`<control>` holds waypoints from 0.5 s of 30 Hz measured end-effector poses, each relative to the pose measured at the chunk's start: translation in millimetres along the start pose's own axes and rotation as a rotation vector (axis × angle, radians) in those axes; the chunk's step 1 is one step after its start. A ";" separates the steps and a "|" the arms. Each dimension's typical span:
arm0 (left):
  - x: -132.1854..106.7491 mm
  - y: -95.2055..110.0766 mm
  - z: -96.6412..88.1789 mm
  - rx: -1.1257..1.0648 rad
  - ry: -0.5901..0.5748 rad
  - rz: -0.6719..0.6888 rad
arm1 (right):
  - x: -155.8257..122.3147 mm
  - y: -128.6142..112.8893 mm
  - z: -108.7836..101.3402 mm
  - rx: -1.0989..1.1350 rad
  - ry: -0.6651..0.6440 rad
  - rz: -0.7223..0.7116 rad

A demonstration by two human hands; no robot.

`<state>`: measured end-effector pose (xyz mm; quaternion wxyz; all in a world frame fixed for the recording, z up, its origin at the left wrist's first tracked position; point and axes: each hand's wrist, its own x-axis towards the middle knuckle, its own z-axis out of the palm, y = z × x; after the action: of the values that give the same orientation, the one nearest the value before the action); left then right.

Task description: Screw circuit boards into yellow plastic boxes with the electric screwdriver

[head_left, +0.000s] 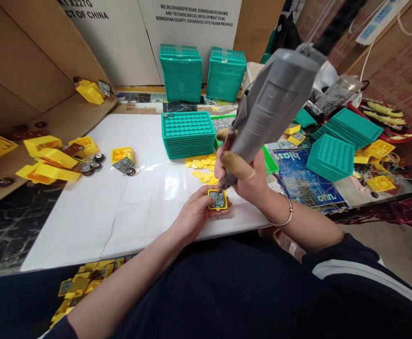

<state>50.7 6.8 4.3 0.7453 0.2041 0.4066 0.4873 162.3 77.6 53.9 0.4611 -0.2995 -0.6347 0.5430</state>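
My left hand [200, 205] holds a small yellow plastic housing [225, 205] with a circuit board [215, 200] inside, just above the white table. The fingers lie under the housing and the thumb rests on the board. My right hand [250, 176] is wrapped round a grey electric screwdriver [274, 99], with finger covers on some fingers. The tool tilts down to the left and its tip meets the upper part of the board. Whether a screw sits under the tip is too small to tell. Small flat yellow pieces [206, 177] lie just behind the housing.
A stack of green trays [188, 136] stands behind my hands, beside a green bin of small metal parts [225, 123]. Yellow housings with wired parts [55, 160] lie at left. More green trays [333, 157] and yellow housings [380, 183] are at right. Cardboard [191, 42] walls the back.
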 end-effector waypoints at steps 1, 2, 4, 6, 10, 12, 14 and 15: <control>-0.5 1.3 1.3 -0.007 0.006 -0.003 | 0.8 -0.8 -1.3 0.044 -0.003 -0.015; -0.9 2.5 2.4 -0.016 0.009 -0.001 | 1.2 -2.7 -3.3 0.083 -0.011 -0.040; -1.2 4.6 4.3 -0.036 0.017 0.000 | 1.3 -9.2 -9.1 0.155 -0.046 -0.110; -1.4 6.6 6.1 -0.055 0.040 -0.022 | 2.0 -17.3 -16.4 0.218 -0.139 -0.160; -5.9 11.2 8.5 -0.082 0.039 -0.082 | 7.8 -25.1 -32.5 0.033 -0.058 -0.216; -10.6 14.0 6.3 -0.083 0.017 -0.071 | 7.9 -22.8 -41.2 -0.118 0.209 -0.333; -15.7 16.8 0.0 -0.056 0.059 -0.020 | 1.4 -20.4 -48.1 -0.200 0.320 -0.347; -18.1 18.0 -4.3 -0.035 0.096 0.006 | -3.9 -20.4 -49.5 -0.221 0.308 -0.317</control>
<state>33.6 -1.8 21.8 0.7267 0.1688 0.4329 0.5059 211.4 89.9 71.9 0.5961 -0.3242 -0.6516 0.3390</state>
